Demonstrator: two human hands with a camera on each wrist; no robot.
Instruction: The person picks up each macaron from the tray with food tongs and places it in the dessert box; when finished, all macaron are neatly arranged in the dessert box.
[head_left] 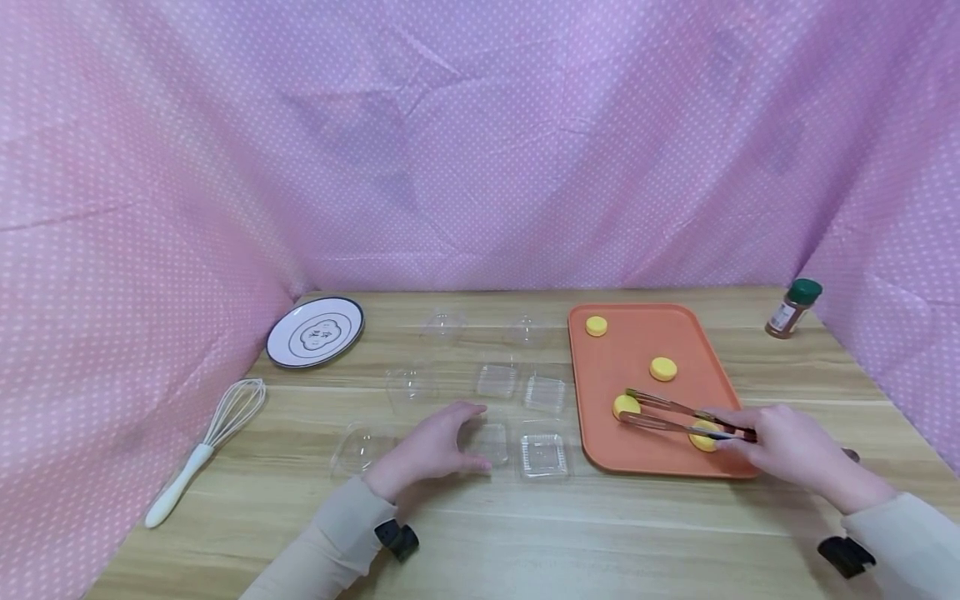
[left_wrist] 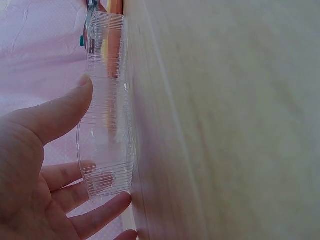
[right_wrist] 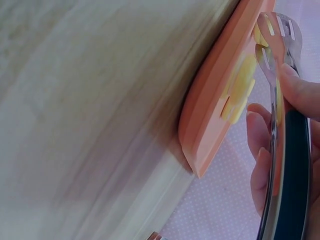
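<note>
On the right, my right hand point(head_left: 780, 437) grips metal serving tongs point(head_left: 678, 417) with a dark handle point(right_wrist: 295, 170). Their slotted tips stand apart, on either side of a small round yellow cake point(head_left: 627, 407) on the orange tray point(head_left: 622, 454). Another yellow cake point(head_left: 703, 437) lies partly hidden under the tongs, and two more, one mid-tray point(head_left: 663, 369) and one at the back point(head_left: 596, 326), sit farther off. My left hand point(head_left: 435, 446) has its thumb and fingers spread around a clear plastic box point(head_left: 492, 443); in the left wrist view, fingertips point(left_wrist: 122, 200) are right at the ribbed box wall point(left_wrist: 107, 175).
More clear boxes point(head_left: 543, 456) and domed clear lids point(head_left: 411, 385) stand around the left hand. A white plate point(head_left: 315, 332) and a whisk point(head_left: 206, 450) lie left. At the back right stands a green-capped spice jar point(head_left: 792, 308). A pink dotted curtain point(head_left: 480, 150) encloses the table.
</note>
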